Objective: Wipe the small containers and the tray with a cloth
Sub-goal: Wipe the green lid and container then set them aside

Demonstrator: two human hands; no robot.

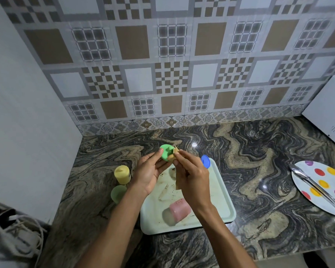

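"Why are the yellow pot and the pale green pot standing off to the left, on the counter and not on the tray?"

"I think they stand there to keep them apart from the dirty ones. I can't tell for sure if they are wiped yet."

"What is the left hand doing?"

"It is holding the bright green lid up over the far end of the tray. The fingers are closed around its edge, so it can't slip or spin."

"And the right hand?"

"It pinches a little tan cloth and pushes it against the lid. One hand holds, the other rubs. That looks like the wiping step to me."

"Where is the tray?"

"The pale green tray lies flat on the counter, right under the hands. It has brown smears and crumbs on it, so I think it gets wiped last."

"What is on it?"

"A pink pot lies on its side near the front. A blue lid leans at the far right corner. Both look like they are waiting."

"And way over on the right?"

"A spotty plate with metal tongs on it, well away from the job."
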